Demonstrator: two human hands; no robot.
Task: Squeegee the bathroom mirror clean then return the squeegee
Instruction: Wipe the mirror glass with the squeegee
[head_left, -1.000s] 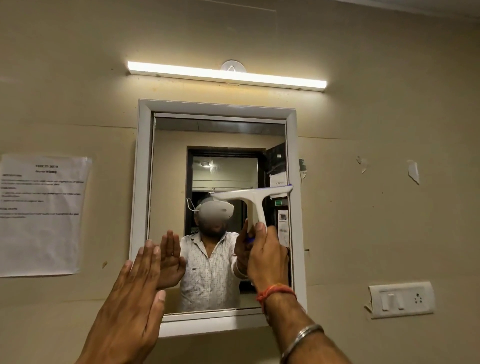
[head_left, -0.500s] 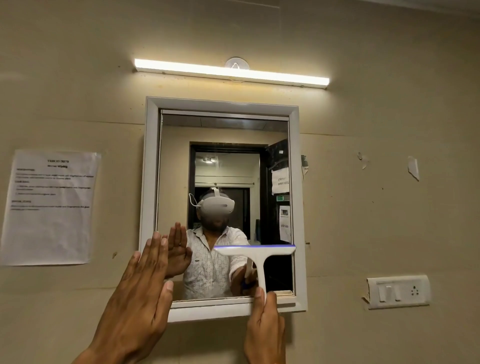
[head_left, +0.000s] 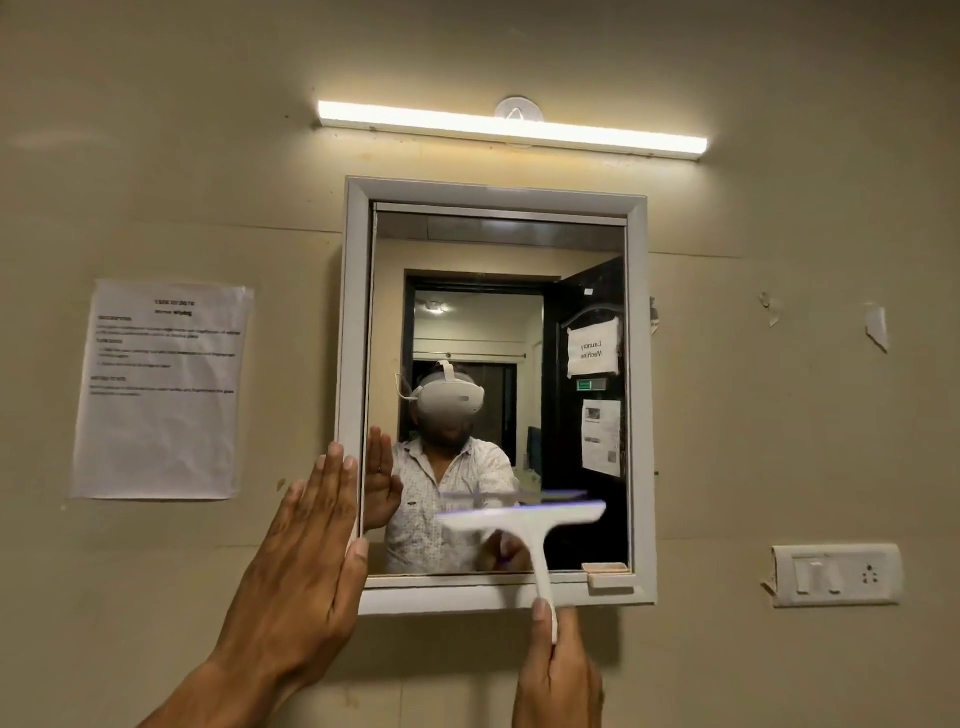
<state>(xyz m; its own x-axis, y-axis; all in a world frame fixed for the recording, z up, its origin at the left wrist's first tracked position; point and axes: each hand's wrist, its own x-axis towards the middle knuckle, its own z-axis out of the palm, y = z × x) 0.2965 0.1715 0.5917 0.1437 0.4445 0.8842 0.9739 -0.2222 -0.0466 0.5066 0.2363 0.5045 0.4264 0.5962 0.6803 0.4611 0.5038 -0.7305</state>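
Squeegee (head_left: 522, 517) in right hand (head_left: 558, 675); mirror (head_left: 498, 395) reflects "Laundry Machine".

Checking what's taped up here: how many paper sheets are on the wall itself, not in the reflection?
1: a printed sheet left of the mirror. Only torn scraps remain on the right.

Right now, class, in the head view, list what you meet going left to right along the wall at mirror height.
White printed paper notice → flat open left hand → white-framed mirror → torn white tape scrap; lower right, the white switch-and-socket plate.
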